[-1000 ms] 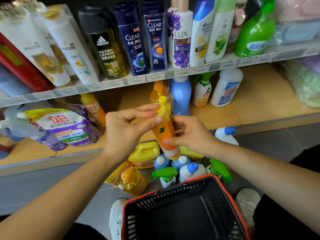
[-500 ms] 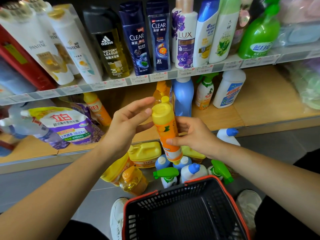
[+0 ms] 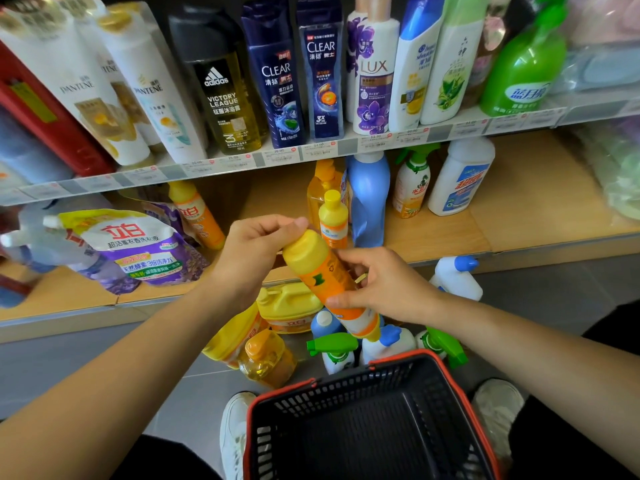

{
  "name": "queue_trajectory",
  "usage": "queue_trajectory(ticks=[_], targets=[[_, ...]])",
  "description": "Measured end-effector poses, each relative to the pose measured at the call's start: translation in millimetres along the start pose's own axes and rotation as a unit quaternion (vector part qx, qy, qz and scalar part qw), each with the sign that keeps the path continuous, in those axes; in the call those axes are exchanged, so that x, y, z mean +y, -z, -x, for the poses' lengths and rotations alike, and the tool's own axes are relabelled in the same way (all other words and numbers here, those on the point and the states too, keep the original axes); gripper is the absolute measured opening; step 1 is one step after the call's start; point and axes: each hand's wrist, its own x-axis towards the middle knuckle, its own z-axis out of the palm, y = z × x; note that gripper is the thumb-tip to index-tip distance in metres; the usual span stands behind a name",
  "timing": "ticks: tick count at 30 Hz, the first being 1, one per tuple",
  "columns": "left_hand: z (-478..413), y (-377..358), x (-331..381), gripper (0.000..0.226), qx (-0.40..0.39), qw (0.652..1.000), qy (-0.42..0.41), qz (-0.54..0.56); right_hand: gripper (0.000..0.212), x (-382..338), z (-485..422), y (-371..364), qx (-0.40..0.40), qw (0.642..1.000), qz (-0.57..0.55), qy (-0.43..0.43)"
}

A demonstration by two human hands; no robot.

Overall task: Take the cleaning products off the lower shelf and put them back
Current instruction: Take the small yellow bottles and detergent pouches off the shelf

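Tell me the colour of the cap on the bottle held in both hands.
Yellow, on an orange bottle; its cap shows clearly in the head view.

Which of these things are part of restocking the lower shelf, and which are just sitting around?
Job:
orange bottle, held in left hand and right hand
lower shelf
cleaning bottles on the floor

Sitting around:
shampoo bottles on the upper shelf
basket

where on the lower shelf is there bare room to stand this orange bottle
Bare wood right of the white bottle, and in front of the blue bottle. A gap between the purple pouch and small orange bottle. The far left is crowded.
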Motion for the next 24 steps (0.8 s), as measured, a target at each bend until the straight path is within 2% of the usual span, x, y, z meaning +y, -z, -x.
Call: queue_trajectory(ticks=[3, 8, 10, 12, 14, 15, 21, 24], targets=[[-2, 5, -3, 0.022, -0.007, 1.0, 0.013, -0.005, 0.047, 1, -3, 2, 0.017, 1.0, -0.009, -0.004], [-8, 16, -22, 0.022, -0.055, 0.99, 0.104, -0.073, 0.043, -3, -10, 11, 0.07, 0.996, -0.06, -0.007], [-9, 20, -30, 0.027, -0.098, 0.979, 0.134, -0.115, 0.047, -9, -14, 15, 0.082, 0.994, -0.077, 0.003], [-6, 20, -38, 0.038, -0.178, 0.962, 0.142, -0.15, 0.049, -16, -16, 16, 0.099, 0.99, -0.095, 0.02], [-1, 15, -47, 0.054, -0.245, 0.946, 0.155, -0.145, 0.053, -21, -19, 18, 0.123, 0.984, -0.122, 0.031], [1, 12, -52, 0.059, -0.255, 0.945, 0.161, -0.128, 0.056, -22, -20, 18, 0.131, 0.981, -0.138, 0.034], [-4, 17, -69, 0.059, -0.174, 0.97, 0.171, 0.01, 0.071, -18, -28, 21, 0.182, 0.968, -0.171, 0.028], [-15, 34, -64, 0.063, -0.075, 0.985, 0.142, 0.069, 0.069, -12, -34, 34, 0.248, 0.955, -0.162, 0.014]])
